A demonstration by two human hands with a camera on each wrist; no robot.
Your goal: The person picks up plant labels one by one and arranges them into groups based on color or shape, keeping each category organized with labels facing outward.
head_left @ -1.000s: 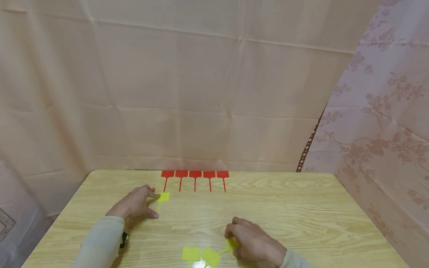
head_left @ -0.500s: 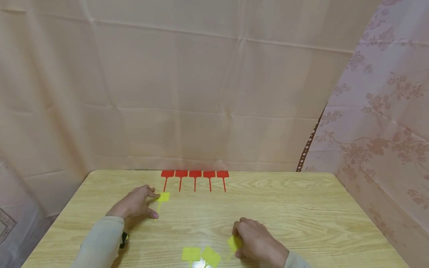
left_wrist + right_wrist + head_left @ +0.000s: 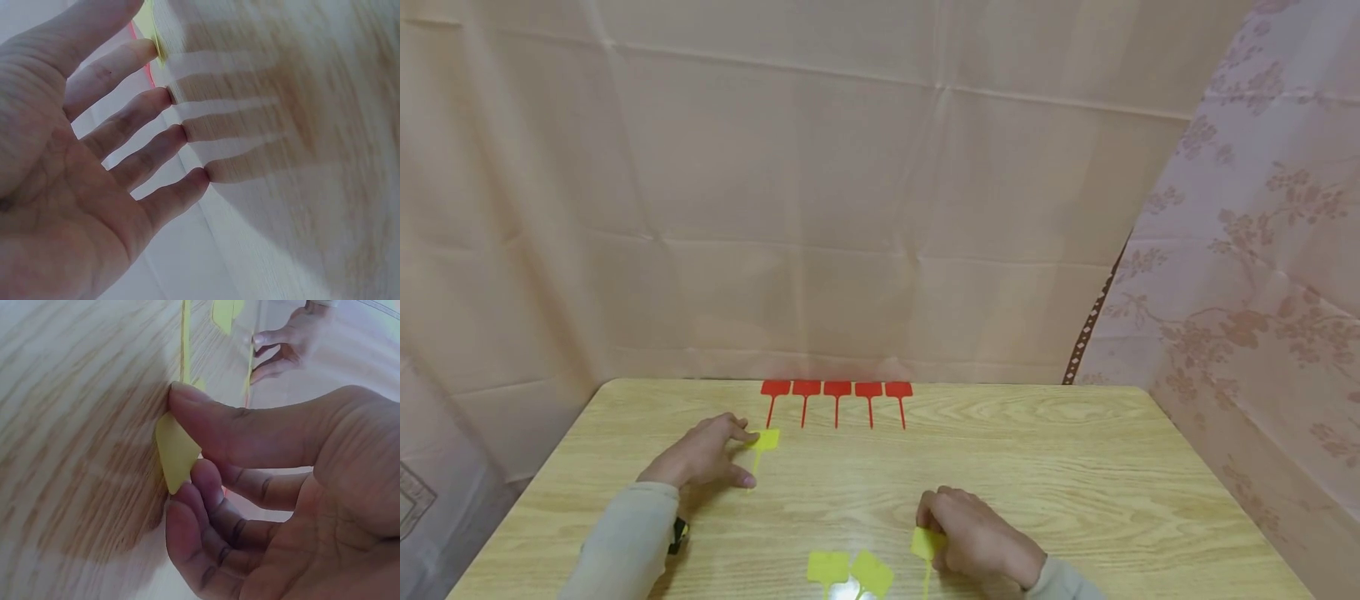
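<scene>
My left hand [image 3: 700,451] rests on the table at left, its fingers straight. Its index fingertip touches the head of a yellow T-shaped plant label [image 3: 766,440], and its thumb lies by the thin stem. At lower right, my right hand [image 3: 976,537] pinches a second yellow plant label [image 3: 925,542] by its head, the stem pointing toward me. The right wrist view shows that label's head [image 3: 177,453] between the thumb and curled fingers, against the wood. Two more yellow labels, one straight [image 3: 827,567] and one tilted [image 3: 872,573], lie side by side left of the right hand.
A row of several red plant labels [image 3: 837,389] lies along the back edge of the wood-grain table [image 3: 1037,450], stems toward me. Beige cloth [image 3: 850,208] hangs behind the table, and a flowered curtain [image 3: 1255,333] hangs at right.
My right hand has drawn its yellow label slightly right, away from the two loose ones, and turned it so the stem points toward me. My left hand has stayed in place.
</scene>
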